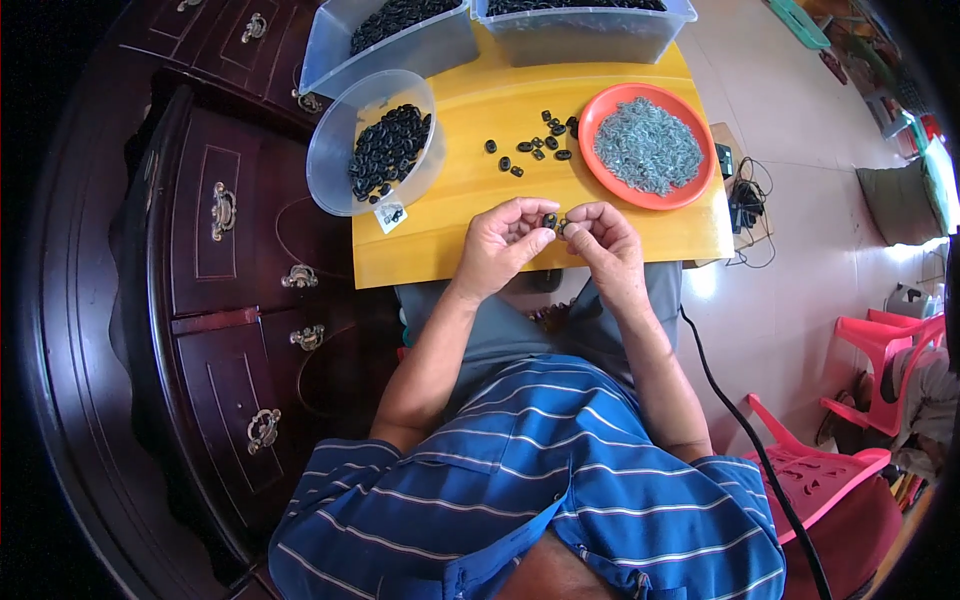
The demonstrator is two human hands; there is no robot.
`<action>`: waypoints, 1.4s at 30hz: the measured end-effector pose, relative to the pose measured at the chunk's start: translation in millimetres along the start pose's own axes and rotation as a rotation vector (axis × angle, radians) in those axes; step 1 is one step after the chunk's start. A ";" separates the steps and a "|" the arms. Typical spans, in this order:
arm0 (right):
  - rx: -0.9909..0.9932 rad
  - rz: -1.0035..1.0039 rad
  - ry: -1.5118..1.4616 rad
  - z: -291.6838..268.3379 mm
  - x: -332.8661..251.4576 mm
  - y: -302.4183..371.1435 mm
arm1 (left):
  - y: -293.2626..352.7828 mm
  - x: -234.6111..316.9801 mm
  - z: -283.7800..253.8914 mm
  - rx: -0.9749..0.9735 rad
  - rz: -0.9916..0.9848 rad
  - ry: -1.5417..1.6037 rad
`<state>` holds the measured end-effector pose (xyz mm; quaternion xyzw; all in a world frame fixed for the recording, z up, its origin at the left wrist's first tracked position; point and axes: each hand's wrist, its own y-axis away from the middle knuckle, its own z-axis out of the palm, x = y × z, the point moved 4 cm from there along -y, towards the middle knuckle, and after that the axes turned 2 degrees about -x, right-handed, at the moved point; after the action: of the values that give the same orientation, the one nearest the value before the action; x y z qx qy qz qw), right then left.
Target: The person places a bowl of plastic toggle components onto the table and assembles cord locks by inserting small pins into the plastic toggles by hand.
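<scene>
Close to the table's near edge, my left hand (500,245) pinches a small black oval piece (550,220) between thumb and fingers. My right hand (609,255) is also closed in a pinch, almost touching it; a tiny part shows at its fingertips, too small to name. Several loose black pieces (525,146), some oval and some squarish, lie on the yellow table (460,110) beyond my hands. To the right, an orange-red plate (648,203) holds a heap of small, shiny, clear-greyish pieces (648,145). A clear round tub (322,165) with more black pieces (390,150) rests tilted at the left.
Two clear plastic bins (420,50) (590,40) of black pieces stand at the far edge. Dark wooden drawers (205,200) flank the table's left. On the right are a black cable (740,430), a pink chair (820,470) and a cushion (895,205).
</scene>
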<state>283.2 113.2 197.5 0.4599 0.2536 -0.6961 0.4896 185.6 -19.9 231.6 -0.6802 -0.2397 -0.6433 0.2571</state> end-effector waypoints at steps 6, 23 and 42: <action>-0.001 -0.014 0.019 -1.5 1.2 1.0 | -0.5 -2.0 -1.4 -0.007 0.006 -0.020; 0.015 0.018 -0.044 -0.9 2.4 -0.5 | -6.2 12.6 -0.2 -0.044 0.071 -0.187; 0.013 0.021 -0.077 3.6 0.8 0.3 | -7.6 11.3 -2.8 -0.058 0.045 -0.125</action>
<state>282.0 109.8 198.4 0.4385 0.2250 -0.7097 0.5034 179.2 -16.1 243.4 -0.7313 -0.2211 -0.6003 0.2363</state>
